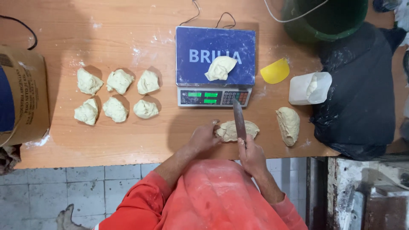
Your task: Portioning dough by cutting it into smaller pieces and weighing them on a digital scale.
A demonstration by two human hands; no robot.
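Dough log (232, 130) steadied under left hand (204, 137) – right hand (252, 155) fist-tight on knife (239, 121) across it

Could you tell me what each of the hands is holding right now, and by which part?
The right hand grips a knife by its handle. The left hand steadies the dough piece at its left end.
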